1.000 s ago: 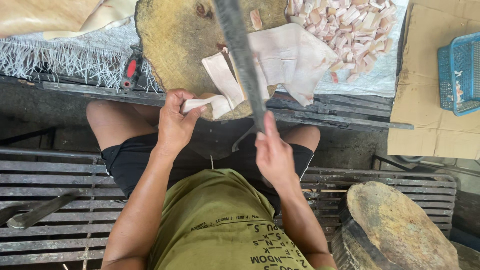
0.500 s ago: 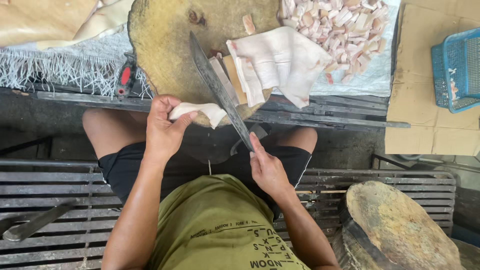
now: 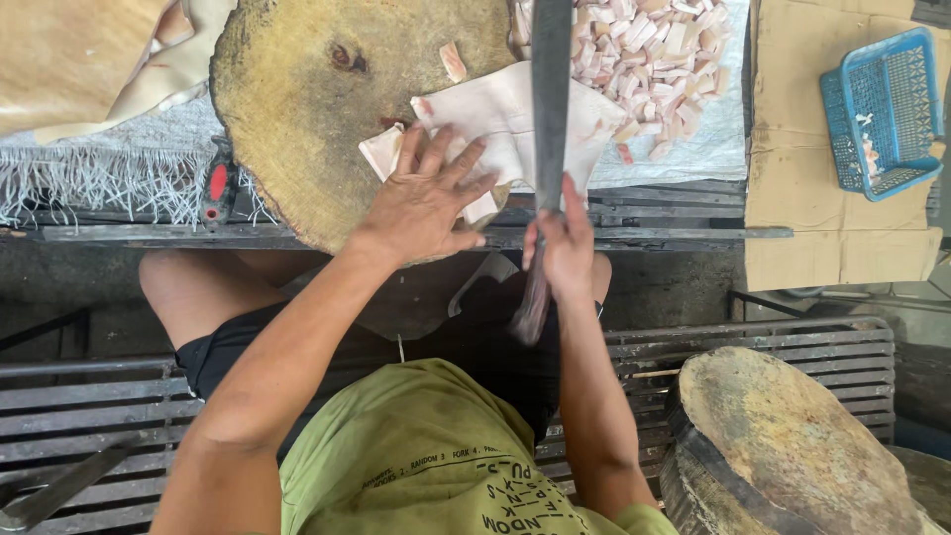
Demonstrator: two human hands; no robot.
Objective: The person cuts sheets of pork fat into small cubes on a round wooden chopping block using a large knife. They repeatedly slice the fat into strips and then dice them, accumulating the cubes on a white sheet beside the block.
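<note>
We press our left hand (image 3: 428, 203) flat, fingers spread, on the pale sheet of pork skin (image 3: 515, 124) lying on the round wooden chopping block (image 3: 317, 109). Just beside it, our right hand (image 3: 563, 248) grips the cleaver (image 3: 551, 89), blade over the skin.

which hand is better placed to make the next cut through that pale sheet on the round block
Right, probably. The right hand already grips the long knife, whose blade lies over the pale sheet. The left hand is pressed flat on the sheet's near edge, pinning it to the wooden block.
</note>
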